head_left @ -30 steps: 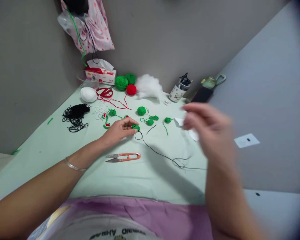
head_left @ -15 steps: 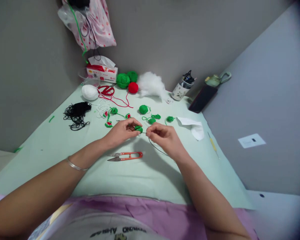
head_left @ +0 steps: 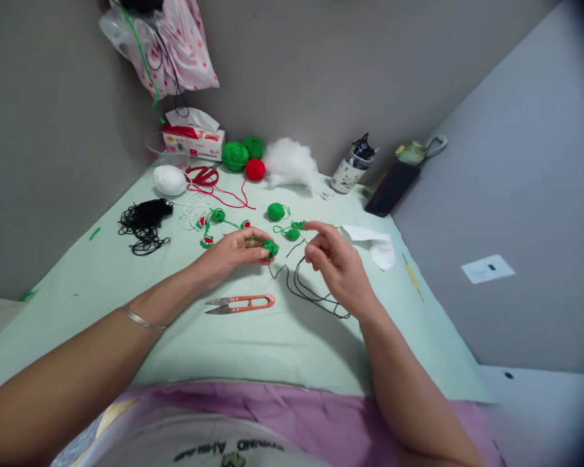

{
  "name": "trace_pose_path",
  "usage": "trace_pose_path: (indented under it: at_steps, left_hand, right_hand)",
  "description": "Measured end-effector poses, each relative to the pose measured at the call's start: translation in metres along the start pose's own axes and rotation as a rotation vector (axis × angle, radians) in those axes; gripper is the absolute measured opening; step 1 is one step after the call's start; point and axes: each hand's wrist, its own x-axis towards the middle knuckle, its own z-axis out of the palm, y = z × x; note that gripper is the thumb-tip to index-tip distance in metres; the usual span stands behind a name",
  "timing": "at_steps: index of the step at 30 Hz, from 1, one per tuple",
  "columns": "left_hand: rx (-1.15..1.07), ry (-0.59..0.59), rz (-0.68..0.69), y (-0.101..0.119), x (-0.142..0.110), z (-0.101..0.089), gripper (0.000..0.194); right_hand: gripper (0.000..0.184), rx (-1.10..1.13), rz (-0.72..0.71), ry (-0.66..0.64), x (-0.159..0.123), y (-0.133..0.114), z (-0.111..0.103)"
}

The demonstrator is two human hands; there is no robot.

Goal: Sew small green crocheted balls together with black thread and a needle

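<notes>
A small green crocheted ball (head_left: pixel 270 248) with black stitches on it is pinched between the thumb and fingers of my left hand (head_left: pixel 233 254). Just to its right, my right hand (head_left: pixel 338 266) has the index finger stretched out and the thumb closed against the other fingers. A thin sliver like a sewing needle (head_left: pixel 304 239) sticks out from these fingertips. Black thread (head_left: pixel 299 285) runs from below the green ball and lies in loops under my right hand. Orange-handled thread snips (head_left: pixel 241 303) lie on the table in front of my left hand.
Small green crocheted pieces, one a ball (head_left: pixel 275 211), lie beyond my hands. Farther back are white stuffing (head_left: pixel 292 163), a red yarn ball (head_left: pixel 255 170), a tissue box (head_left: pixel 194 143) and a pen cup (head_left: pixel 351 172). Black yarn (head_left: pixel 146 224) lies left; a yellow-handled hook (head_left: pixel 413 277) lies right.
My right hand came in from the right to the green ball, then drew slightly away with its index finger extended. The black thread now lies in loops beneath it. My left hand keeps its hold.
</notes>
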Motion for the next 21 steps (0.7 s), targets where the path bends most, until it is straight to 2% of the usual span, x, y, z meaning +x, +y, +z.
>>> trace_pose_path:
  at_steps: [3,8,13,21]
  left_hand:
    - [0.034,0.01,-0.003,0.001,0.0,0.0,0.035]
    - [0.1,0.023,0.016,0.0,0.0,-0.001,0.036]
    - [0.121,0.026,0.027,-0.001,0.0,-0.002,0.037]
    - [0.146,0.017,0.043,-0.002,0.0,-0.002,0.036]
  right_hand:
    - [0.011,-0.164,-0.087,0.061,-0.001,0.004,0.006]
    - [0.015,-0.409,-0.28,0.137,-0.004,0.004,0.013]
    - [0.017,-0.553,-0.348,0.145,-0.006,0.003,0.019]
    - [0.016,-0.584,-0.371,0.156,-0.006,0.005,0.021]
